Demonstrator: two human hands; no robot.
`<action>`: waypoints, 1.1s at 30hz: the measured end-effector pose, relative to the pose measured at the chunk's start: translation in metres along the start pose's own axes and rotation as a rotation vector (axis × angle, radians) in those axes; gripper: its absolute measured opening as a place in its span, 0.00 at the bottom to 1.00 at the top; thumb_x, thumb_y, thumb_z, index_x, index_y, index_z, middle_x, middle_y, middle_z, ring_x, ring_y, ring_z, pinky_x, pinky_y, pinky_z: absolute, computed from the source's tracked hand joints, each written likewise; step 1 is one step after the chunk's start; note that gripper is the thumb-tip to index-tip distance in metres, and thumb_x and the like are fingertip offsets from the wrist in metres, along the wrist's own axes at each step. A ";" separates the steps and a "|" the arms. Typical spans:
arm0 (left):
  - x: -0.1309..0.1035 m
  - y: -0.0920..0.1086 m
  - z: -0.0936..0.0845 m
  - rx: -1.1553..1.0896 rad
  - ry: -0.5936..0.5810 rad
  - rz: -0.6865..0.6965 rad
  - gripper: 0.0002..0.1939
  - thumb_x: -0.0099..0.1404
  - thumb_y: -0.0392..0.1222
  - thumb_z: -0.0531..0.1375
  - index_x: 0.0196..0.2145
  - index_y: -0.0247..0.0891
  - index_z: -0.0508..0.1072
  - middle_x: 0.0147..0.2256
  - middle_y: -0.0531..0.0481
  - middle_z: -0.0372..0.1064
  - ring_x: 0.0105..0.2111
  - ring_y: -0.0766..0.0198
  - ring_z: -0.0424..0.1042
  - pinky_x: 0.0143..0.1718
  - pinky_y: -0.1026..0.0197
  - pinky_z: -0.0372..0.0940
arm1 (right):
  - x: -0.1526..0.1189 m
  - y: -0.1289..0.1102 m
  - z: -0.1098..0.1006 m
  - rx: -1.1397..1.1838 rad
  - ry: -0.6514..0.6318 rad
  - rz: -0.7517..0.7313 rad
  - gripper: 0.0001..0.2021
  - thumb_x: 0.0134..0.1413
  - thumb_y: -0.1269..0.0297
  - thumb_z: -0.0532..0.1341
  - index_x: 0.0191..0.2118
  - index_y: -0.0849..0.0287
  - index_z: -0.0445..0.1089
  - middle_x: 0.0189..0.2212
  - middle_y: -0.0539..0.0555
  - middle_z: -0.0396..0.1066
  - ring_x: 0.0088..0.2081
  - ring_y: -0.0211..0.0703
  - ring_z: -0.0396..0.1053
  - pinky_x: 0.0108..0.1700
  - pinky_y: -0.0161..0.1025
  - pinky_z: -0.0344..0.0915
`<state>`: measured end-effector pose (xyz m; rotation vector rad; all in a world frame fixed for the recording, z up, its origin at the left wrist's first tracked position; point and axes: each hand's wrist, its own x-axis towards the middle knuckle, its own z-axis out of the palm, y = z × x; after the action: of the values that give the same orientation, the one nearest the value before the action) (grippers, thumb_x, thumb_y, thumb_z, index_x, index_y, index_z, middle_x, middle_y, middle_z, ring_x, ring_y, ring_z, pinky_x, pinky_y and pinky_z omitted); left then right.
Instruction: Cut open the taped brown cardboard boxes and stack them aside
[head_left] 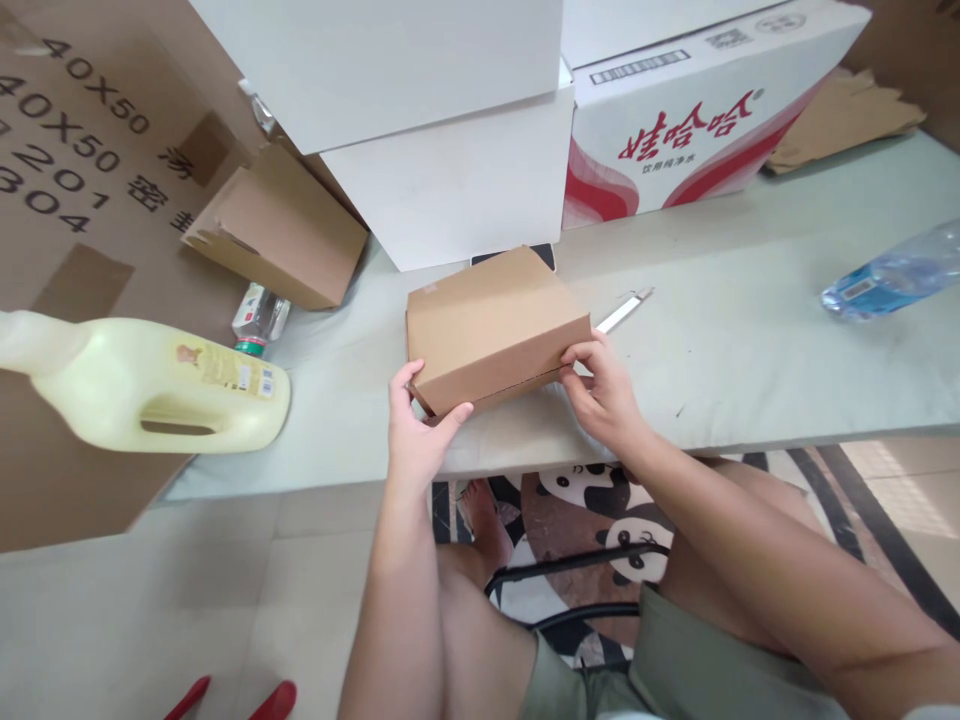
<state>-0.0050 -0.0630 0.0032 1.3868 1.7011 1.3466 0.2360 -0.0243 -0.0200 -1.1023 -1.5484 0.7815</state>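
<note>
A small brown cardboard box (495, 320) lies on the cloth-covered bench in front of me, its lid down and a thin gap along the near edge. My left hand (420, 430) grips its near left corner, fingers on the left side and thumb along the front. At the near right corner, my right hand (600, 390) pinches the edge of the lid between thumb and fingers. Just beyond that hand lies a thin box cutter (626, 310), partly hidden. A dark flat object (544, 256) shows behind the box.
White cartons (457, 180) and a red-and-white carton (675, 130) line the back. To the left are a yellow jug (105, 390), a taller cardboard box (292, 225) and a small bottle (259, 315). A water bottle (892, 275) lies at right; flattened cardboard (840, 120) is behind.
</note>
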 end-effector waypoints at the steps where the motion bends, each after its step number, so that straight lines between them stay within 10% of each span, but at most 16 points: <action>1: 0.000 0.001 0.000 0.001 -0.001 0.001 0.39 0.49 0.46 0.74 0.56 0.48 0.63 0.58 0.43 0.58 0.51 0.57 0.67 0.39 0.62 0.70 | 0.000 0.000 0.000 -0.001 0.000 0.001 0.07 0.59 0.73 0.55 0.40 0.52 0.64 0.50 0.57 0.61 0.46 0.44 0.67 0.34 0.38 0.73; 33: 0.000 0.002 0.000 0.034 -0.002 0.034 0.40 0.49 0.50 0.74 0.56 0.48 0.62 0.57 0.43 0.60 0.50 0.57 0.69 0.41 0.60 0.70 | 0.000 -0.003 0.000 0.002 -0.003 0.031 0.07 0.58 0.72 0.55 0.40 0.52 0.63 0.49 0.57 0.60 0.46 0.44 0.66 0.36 0.39 0.74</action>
<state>-0.0044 -0.0630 0.0051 1.4419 1.7130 1.3400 0.2357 -0.0255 -0.0173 -1.1269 -1.5363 0.8060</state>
